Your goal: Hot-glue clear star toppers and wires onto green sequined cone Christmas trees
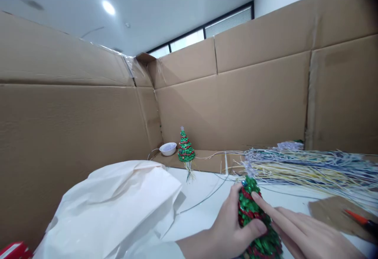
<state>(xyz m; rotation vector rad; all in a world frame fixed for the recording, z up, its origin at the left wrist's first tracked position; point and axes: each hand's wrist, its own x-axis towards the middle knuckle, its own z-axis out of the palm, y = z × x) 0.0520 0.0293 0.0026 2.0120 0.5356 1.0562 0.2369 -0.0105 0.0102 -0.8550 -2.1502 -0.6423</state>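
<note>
A small beaded Christmas tree (256, 211), green with red garlands and a pale star (249, 170) on top, leans slightly in front of me at the lower right. My left hand (228, 223) is wrapped round its left side, the thumb across the front. My right hand (307, 229) lies along the tree's right side. Its index finger is stretched out and touches a red garland near the top, while the other fingers are partly hidden below. A second beaded tree (186, 148) of the same kind stands farther back, with loose wires under its base.
A white bowl (168, 149) sits beside the far tree. Bundles of coloured wires (307, 166) spread along the right. A white plastic bag (118, 208) covers the left of the white table (201, 211). Orange-tipped pliers or cutters (358, 217) lie over brown cardboard. Tall cardboard walls (251, 105) enclose everything.
</note>
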